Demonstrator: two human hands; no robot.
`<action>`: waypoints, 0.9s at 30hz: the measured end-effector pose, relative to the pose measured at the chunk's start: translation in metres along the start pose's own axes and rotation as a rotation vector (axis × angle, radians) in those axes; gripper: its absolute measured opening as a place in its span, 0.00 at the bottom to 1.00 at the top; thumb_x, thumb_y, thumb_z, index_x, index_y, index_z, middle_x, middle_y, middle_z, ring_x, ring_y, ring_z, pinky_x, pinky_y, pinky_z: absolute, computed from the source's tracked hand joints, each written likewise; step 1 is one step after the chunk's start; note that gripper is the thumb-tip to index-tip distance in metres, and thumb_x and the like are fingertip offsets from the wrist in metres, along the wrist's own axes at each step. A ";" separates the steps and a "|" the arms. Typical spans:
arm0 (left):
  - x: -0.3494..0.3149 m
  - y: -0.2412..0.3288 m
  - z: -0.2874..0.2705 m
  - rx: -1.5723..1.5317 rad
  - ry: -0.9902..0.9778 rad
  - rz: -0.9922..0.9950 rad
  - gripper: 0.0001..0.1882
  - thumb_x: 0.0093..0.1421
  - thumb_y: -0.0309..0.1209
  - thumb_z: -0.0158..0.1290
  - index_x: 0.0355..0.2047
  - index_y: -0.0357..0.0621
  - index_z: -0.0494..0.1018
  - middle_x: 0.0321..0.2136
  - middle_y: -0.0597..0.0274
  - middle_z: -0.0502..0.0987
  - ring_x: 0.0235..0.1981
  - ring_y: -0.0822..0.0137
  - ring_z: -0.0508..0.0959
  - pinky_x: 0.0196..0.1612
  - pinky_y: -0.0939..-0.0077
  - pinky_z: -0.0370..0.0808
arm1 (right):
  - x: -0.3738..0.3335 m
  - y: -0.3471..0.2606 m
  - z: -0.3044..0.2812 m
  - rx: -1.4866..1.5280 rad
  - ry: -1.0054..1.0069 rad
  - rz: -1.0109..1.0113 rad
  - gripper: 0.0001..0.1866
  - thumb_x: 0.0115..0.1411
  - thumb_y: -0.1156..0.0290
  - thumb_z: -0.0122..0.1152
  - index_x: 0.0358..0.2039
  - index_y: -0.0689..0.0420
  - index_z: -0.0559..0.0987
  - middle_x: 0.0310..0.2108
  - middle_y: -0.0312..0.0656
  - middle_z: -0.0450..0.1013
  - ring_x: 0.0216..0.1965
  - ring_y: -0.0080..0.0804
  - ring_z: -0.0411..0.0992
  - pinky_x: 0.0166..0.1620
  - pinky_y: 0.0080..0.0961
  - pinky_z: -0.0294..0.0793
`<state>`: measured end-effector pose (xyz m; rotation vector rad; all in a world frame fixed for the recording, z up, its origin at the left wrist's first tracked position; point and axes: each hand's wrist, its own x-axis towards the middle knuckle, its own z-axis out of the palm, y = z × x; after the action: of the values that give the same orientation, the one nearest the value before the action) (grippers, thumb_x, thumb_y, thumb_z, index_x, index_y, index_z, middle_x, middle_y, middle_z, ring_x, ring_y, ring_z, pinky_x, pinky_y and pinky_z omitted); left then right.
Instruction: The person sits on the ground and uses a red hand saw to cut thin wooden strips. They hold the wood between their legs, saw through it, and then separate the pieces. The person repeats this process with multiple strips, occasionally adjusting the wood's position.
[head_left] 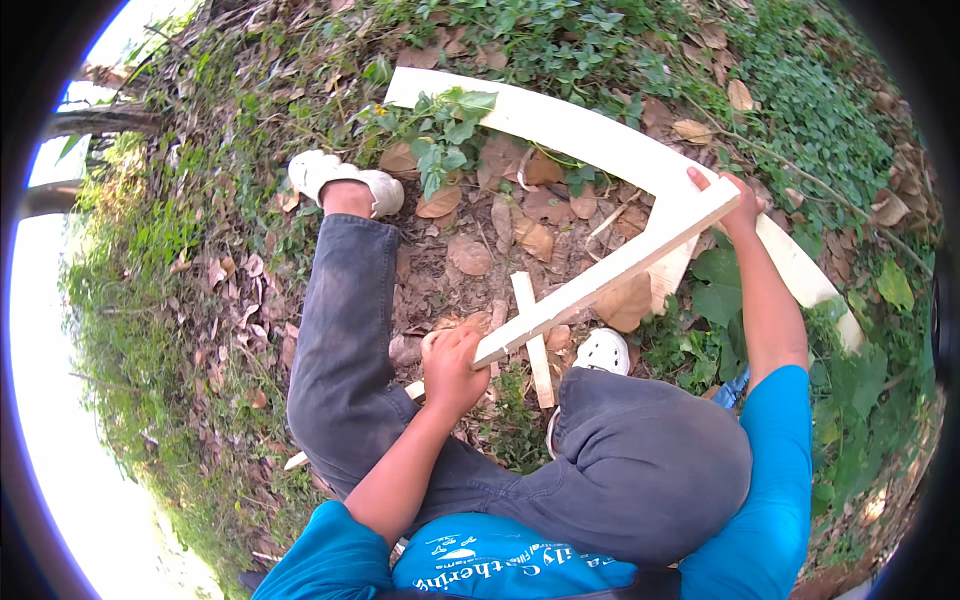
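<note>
A long, pale wooden strip slants across in front of me, from low left to upper right. My left hand is closed at its near end, fingers curled and partly hidden. At the far end my right hand grips the same strip, thumb showing above it. Below that end lies a long pale plank on the ground, running from the upper middle to the right. A short wooden piece sticks out beneath the strip near the plank. Another short, narrow batten passes under the strip, nearer my left hand.
Dry leaves and soil cover the ground between my legs. A leafy plant overlaps the plank, and green undergrowth spreads at the right. My shoes and bent knees stand close to the wood. Something blue lies beside my right arm.
</note>
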<state>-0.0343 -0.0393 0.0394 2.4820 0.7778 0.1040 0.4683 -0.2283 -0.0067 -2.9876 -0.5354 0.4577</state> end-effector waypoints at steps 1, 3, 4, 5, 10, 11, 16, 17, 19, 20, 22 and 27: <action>-0.001 0.001 -0.003 -0.005 0.013 0.010 0.14 0.46 0.26 0.62 0.36 0.46 0.77 0.38 0.62 0.78 0.47 0.56 0.77 0.57 0.56 0.64 | -0.001 0.003 0.009 -0.063 0.037 -0.002 0.46 0.54 0.19 0.51 0.50 0.49 0.85 0.46 0.47 0.83 0.53 0.46 0.78 0.59 0.52 0.61; -0.001 0.005 -0.012 -0.013 0.042 0.054 0.14 0.45 0.25 0.62 0.34 0.46 0.76 0.36 0.63 0.77 0.46 0.57 0.77 0.56 0.56 0.64 | 0.001 0.021 0.034 -0.145 0.147 -0.040 0.43 0.57 0.21 0.51 0.49 0.48 0.85 0.45 0.45 0.83 0.53 0.45 0.79 0.58 0.51 0.62; -0.003 0.006 -0.016 -0.016 0.054 0.062 0.14 0.45 0.25 0.62 0.34 0.46 0.76 0.36 0.63 0.77 0.46 0.57 0.77 0.56 0.57 0.64 | 0.002 0.031 0.042 -0.161 0.216 -0.083 0.42 0.58 0.22 0.52 0.50 0.47 0.85 0.45 0.44 0.83 0.53 0.45 0.79 0.57 0.51 0.62; -0.006 0.007 -0.017 -0.022 0.067 0.072 0.13 0.45 0.25 0.62 0.34 0.47 0.76 0.36 0.63 0.77 0.46 0.57 0.77 0.56 0.57 0.64 | 0.008 0.045 0.042 -0.166 0.224 -0.108 0.36 0.58 0.30 0.55 0.50 0.48 0.84 0.45 0.45 0.83 0.52 0.46 0.79 0.57 0.50 0.63; -0.016 0.018 -0.031 -0.049 0.123 0.090 0.13 0.45 0.25 0.62 0.34 0.48 0.77 0.37 0.66 0.78 0.45 0.60 0.78 0.56 0.58 0.65 | 0.016 0.106 0.014 -0.103 0.222 -0.213 0.25 0.55 0.49 0.64 0.47 0.51 0.85 0.40 0.49 0.83 0.46 0.50 0.79 0.54 0.48 0.64; -0.020 0.019 -0.035 -0.027 0.118 0.090 0.14 0.45 0.25 0.61 0.35 0.48 0.77 0.38 0.67 0.78 0.44 0.61 0.78 0.54 0.59 0.65 | 0.008 0.110 0.008 -0.090 0.201 -0.230 0.25 0.55 0.47 0.65 0.46 0.51 0.86 0.39 0.49 0.83 0.44 0.50 0.79 0.54 0.48 0.64; -0.026 0.026 -0.035 -0.004 0.119 0.073 0.15 0.45 0.25 0.62 0.36 0.48 0.77 0.38 0.67 0.78 0.43 0.60 0.77 0.50 0.60 0.65 | -0.050 0.095 0.001 -0.024 0.159 -0.350 0.33 0.51 0.37 0.69 0.44 0.53 0.87 0.37 0.49 0.83 0.43 0.46 0.79 0.56 0.45 0.61; -0.025 0.025 -0.033 0.000 0.117 0.084 0.16 0.44 0.25 0.62 0.36 0.48 0.77 0.38 0.67 0.78 0.43 0.60 0.77 0.49 0.61 0.65 | -0.053 0.092 0.008 -0.039 0.171 -0.355 0.33 0.51 0.37 0.69 0.44 0.53 0.87 0.37 0.49 0.83 0.42 0.46 0.79 0.56 0.46 0.61; -0.024 0.022 -0.026 0.002 0.095 0.090 0.16 0.44 0.25 0.62 0.37 0.48 0.77 0.38 0.67 0.78 0.43 0.60 0.77 0.49 0.61 0.65 | -0.055 0.098 0.018 -0.057 0.204 -0.367 0.30 0.52 0.39 0.70 0.44 0.51 0.87 0.36 0.48 0.83 0.40 0.44 0.79 0.55 0.45 0.60; -0.023 0.021 -0.024 0.005 0.083 0.094 0.17 0.44 0.26 0.62 0.37 0.48 0.77 0.39 0.66 0.77 0.43 0.60 0.77 0.50 0.61 0.65 | -0.049 0.101 0.016 -0.078 0.183 -0.359 0.30 0.52 0.39 0.70 0.43 0.51 0.87 0.35 0.47 0.83 0.40 0.44 0.79 0.55 0.45 0.60; -0.024 0.023 -0.022 -0.005 0.078 0.084 0.15 0.44 0.25 0.62 0.35 0.47 0.77 0.37 0.66 0.78 0.42 0.60 0.77 0.49 0.62 0.66 | -0.054 0.088 0.003 -0.119 0.115 -0.348 0.29 0.52 0.39 0.69 0.42 0.51 0.88 0.33 0.47 0.83 0.39 0.44 0.78 0.56 0.43 0.60; -0.020 0.027 -0.022 -0.037 0.058 0.077 0.15 0.44 0.24 0.62 0.35 0.47 0.77 0.37 0.66 0.77 0.42 0.59 0.77 0.49 0.61 0.66 | -0.078 0.104 -0.017 -0.032 -0.006 -0.371 0.33 0.52 0.35 0.69 0.40 0.54 0.88 0.29 0.47 0.81 0.36 0.44 0.77 0.55 0.39 0.60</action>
<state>-0.0419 -0.0587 0.0738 2.4834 0.6979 0.2175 0.4374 -0.3533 0.0183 -2.8185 -1.0781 0.4270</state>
